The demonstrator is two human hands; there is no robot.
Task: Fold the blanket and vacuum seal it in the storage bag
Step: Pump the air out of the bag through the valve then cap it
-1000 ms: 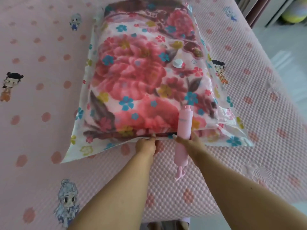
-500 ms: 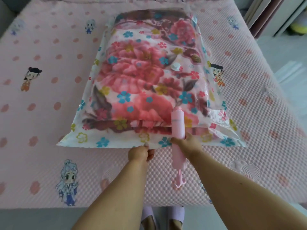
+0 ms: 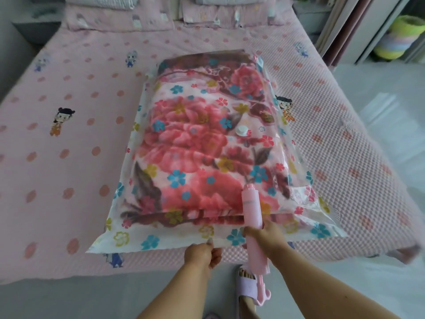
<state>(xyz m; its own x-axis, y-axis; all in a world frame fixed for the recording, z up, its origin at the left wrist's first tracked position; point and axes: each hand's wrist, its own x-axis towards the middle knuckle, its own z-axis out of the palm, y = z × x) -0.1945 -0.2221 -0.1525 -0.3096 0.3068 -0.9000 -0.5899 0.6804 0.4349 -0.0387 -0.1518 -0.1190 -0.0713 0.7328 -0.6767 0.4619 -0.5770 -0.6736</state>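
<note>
1. Head view: blanket (image 3: pixel 197 143) is folded and already inside the bag (image 3: pixel 296 199), which lies flat on the bed (image 3: pixel 69 169), open-end strip toward the person.
2. Valve (image 3: pixel 242 130) sits on the bag's top face, right of centre, well apart from both hands. Nothing is attached to it.
3. Left hand (image 3: pixel 202 253) pinches the bag's near edge roughly mid-span, fingers curled onto the strip. Likely pressing the zip seal closed, or holding the bag in place; can't tell which.
4. Right hand (image 3: pixel 264 236) grips the pump (image 3: pixel 252 217) around its mid-body, fingers wrapped. The barrel lies across the near edge, nozzle end over the blanket, handle end hanging past the bed edge toward the floor.
5. Judgement: the pump is kept in hand so it's ready for the valve while the seal gets finished. It also pins the strip down.
6. The bag looks puffy and not compressed, so no air is out yet. Seal state along the strip isn't readable here.
7. Next needs: confirm the seal end to end, then bring the nozzle to the valve.
8. A slipper (image 3: pixel 247 288) on the person's foot shows below the bed edge.
</note>
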